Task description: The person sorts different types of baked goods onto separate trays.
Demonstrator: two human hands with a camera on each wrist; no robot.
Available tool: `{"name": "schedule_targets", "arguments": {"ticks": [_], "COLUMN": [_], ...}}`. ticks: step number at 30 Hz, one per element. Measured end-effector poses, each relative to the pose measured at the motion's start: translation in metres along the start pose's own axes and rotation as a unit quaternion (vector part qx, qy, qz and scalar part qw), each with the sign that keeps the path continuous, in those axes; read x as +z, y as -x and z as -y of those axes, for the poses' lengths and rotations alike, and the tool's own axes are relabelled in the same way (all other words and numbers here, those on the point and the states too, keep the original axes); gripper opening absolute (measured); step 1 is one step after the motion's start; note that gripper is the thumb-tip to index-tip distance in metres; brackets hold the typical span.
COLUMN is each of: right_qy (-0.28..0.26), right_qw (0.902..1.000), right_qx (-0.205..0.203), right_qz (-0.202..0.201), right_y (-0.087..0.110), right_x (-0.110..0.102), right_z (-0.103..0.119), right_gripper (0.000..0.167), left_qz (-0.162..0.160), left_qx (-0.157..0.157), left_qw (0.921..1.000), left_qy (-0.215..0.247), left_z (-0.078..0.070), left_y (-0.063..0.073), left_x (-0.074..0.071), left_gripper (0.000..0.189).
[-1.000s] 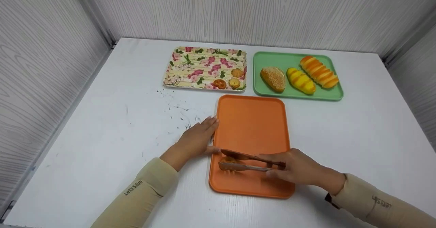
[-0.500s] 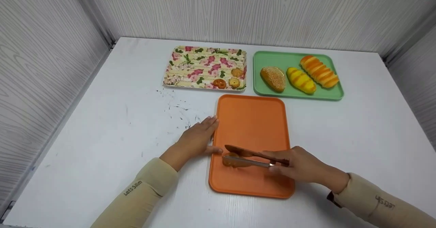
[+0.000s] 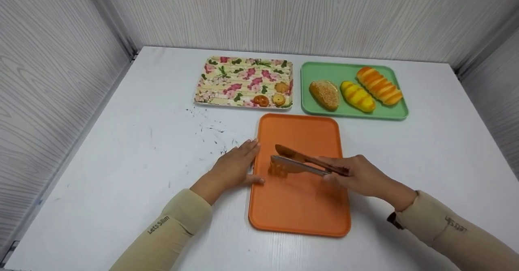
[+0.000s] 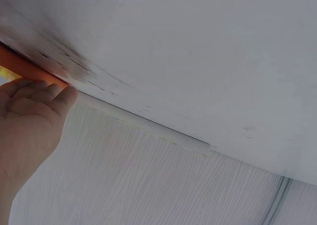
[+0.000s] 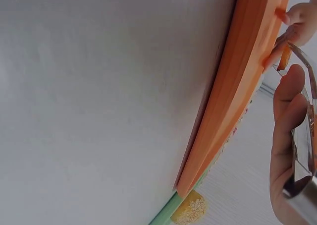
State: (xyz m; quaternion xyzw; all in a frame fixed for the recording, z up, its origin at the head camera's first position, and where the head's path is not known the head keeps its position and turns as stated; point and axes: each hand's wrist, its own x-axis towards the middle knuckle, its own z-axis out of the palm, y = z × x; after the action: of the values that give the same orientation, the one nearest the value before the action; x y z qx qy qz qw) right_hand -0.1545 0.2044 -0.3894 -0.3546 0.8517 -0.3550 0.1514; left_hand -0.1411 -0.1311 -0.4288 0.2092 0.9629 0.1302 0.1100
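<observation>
My right hand [image 3: 363, 178] grips metal tongs [image 3: 303, 157] over the orange tray [image 3: 300, 210]. At the tongs' tips is a small brown cookie [image 3: 277, 169], partly covered by the lower arm of the tongs and blurred. In the right wrist view the cookie [image 5: 285, 57] sits between the tongs' ends, above the tray's rim. My left hand [image 3: 235, 165] lies along the tray's left edge, fingers extended against the side and thumb over the rim. The left wrist view has that hand [image 4: 34, 121] touching the tray's side, palm showing.
A floral tray [image 3: 231, 72] behind holds a pretzel [image 3: 261, 100] and two cookies [image 3: 279, 99] in its near right corner. Beside it, a green tray [image 3: 344, 69] carries a sesame bread [image 3: 325, 94], a yellow bread [image 3: 358, 96] and a scored loaf [image 3: 379, 85]. Pale walls surround the white table [image 3: 121, 161].
My right hand has moved the tongs and the cookie away from me, from the tray's near part toward its middle, slightly rightward and up. My left hand stays put.
</observation>
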Motion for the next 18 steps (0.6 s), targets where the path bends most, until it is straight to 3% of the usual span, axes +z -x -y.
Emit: {"name": "schedule_targets", "arguments": {"ticks": [7,18], "right_qy": [-0.014,-0.008], "right_qw": [0.9985,0.9974], "right_qx": [0.051,0.049], "right_qz": [-0.015,-0.051], "right_y": [-0.027,-0.076], "right_x": [-0.012,-0.021], "right_z": [-0.001,-0.005], "right_gripper": [0.052,0.045], "left_qz": [0.004,0.013], "left_qx": [-0.002,-0.002], "left_qw": [1.0,0.9999], "left_qy": [-0.003,-0.011], "left_z": [0.0,-0.001], "left_y": [-0.001,-0.001], "left_x": [-0.001,-0.002], "left_gripper": [0.101,0.101]}}
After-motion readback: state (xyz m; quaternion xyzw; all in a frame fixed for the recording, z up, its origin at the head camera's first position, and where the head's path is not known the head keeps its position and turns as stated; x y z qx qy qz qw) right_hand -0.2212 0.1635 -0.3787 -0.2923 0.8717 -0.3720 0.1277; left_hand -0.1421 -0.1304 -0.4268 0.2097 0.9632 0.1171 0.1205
